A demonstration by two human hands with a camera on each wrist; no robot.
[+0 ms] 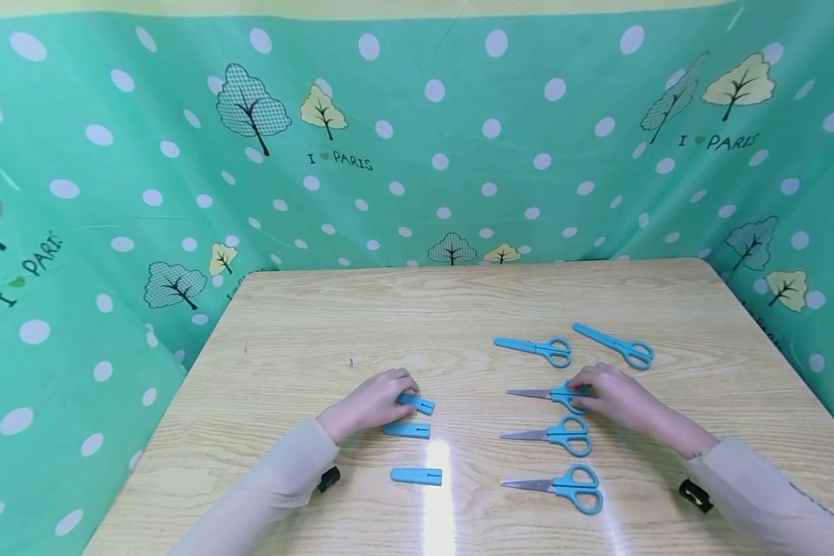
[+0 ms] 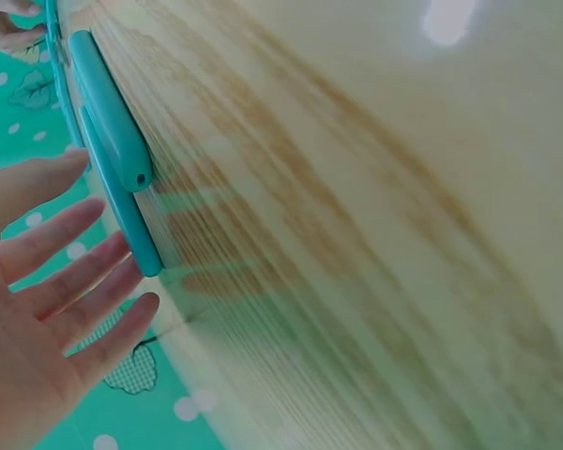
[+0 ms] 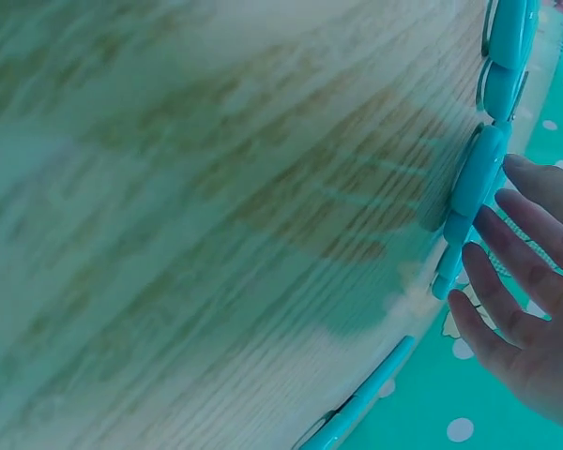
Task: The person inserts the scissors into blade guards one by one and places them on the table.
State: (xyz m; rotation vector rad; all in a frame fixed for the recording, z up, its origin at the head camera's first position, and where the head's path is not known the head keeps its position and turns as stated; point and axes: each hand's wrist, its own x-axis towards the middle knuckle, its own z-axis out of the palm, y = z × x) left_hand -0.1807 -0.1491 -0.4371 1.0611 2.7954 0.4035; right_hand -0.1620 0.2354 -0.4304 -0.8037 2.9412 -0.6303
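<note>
- So five pairs of blue plastic-handled scissors (image 1: 554, 435) are lying on the right of the wood-grain table (image 1: 320, 324): three bare-bladed in a column, two capped beyond them.
- Three loose, tapered blue plastic blade covers (image 1: 417, 476) are sitting left of those.
- Two hands: the left hand (image 1: 378, 398) is reaching over the farthest loose cover, fingers loosely spread.
- The right hand (image 1: 615, 395) is spreading its fingers at the farthest bare pair's handles; can't tell if either's touching.

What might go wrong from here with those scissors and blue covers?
The farthest uncovered scissors, by the right hand, point an exposed blade toward the left hand; a careless meeting might nick a finger. The farthest loose blade cover, at that hand, lies close to the next cover, which might get nudged.
</note>
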